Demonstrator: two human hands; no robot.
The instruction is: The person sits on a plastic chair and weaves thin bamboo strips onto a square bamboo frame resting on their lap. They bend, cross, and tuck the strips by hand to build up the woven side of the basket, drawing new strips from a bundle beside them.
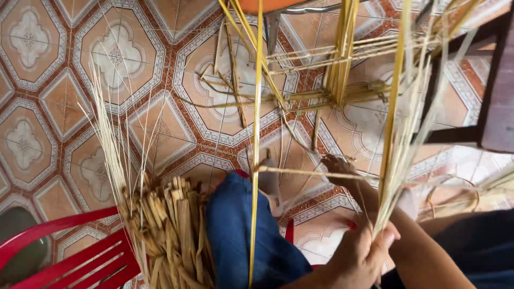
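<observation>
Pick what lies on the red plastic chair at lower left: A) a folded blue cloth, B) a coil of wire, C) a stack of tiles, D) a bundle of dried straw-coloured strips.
D: a bundle of dried strips rests across the red chair, beside the blue-clad knee.

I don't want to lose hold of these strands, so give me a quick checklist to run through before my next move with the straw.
1. Left hand closed on the pale strand bundle: ok.
2. Right hand on the horizontal strand: touching, ok; how firm the grip is, cannot tell.
3. Bundle strands kept together: not ok, they fan apart toward the top.
4. Spare dried straw close by, beside the blue-clad knee: ok.
5. Woven frame lying flat on the tiled floor: cannot tell.
</observation>
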